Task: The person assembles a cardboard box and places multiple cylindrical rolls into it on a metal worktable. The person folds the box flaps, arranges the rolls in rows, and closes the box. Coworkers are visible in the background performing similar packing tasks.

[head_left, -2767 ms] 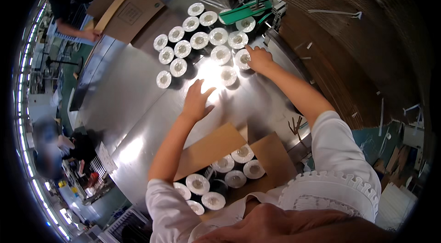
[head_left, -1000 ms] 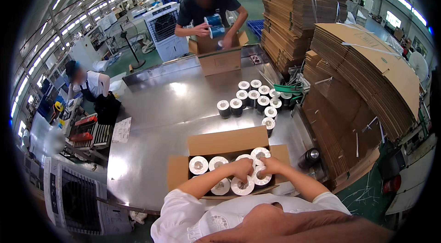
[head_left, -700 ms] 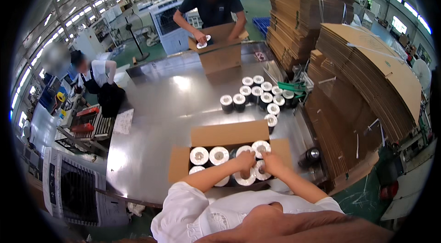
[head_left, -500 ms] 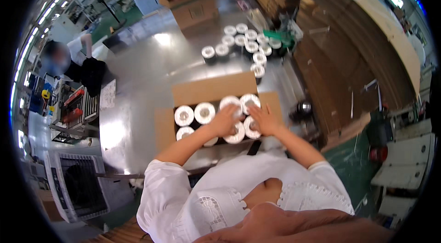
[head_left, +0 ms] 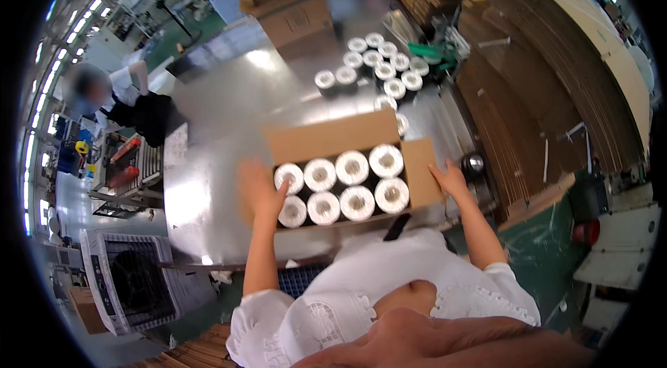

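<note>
An open cardboard box (head_left: 333,137) stands before me at the table's near edge, its far flap and side flaps spread outward. Two rows of rolls with white ring-shaped ends (head_left: 356,203) and dark sides fill it. My left hand (head_left: 260,189), smeared by motion, is over the left flap with its thumb apart, beside the leftmost rolls. At the outer edge of the right flap (head_left: 420,172) is my right hand (head_left: 453,181), thumb and fingers spread, the thumb touching the cardboard. Neither hand has a roll in it.
More white-ended rolls (head_left: 384,70) stand loose on the metal table (head_left: 229,111) beyond the box, beside a green tool (head_left: 425,51). Flat cardboard (head_left: 514,104) is stacked at right. Across the table, a person handles another carton (head_left: 297,24); a second person sits at far left.
Both hands have left the rolls in the right half of the box and moved apart, the left to the left flap, the right to the right flap. All the box's rolls now show.
</note>
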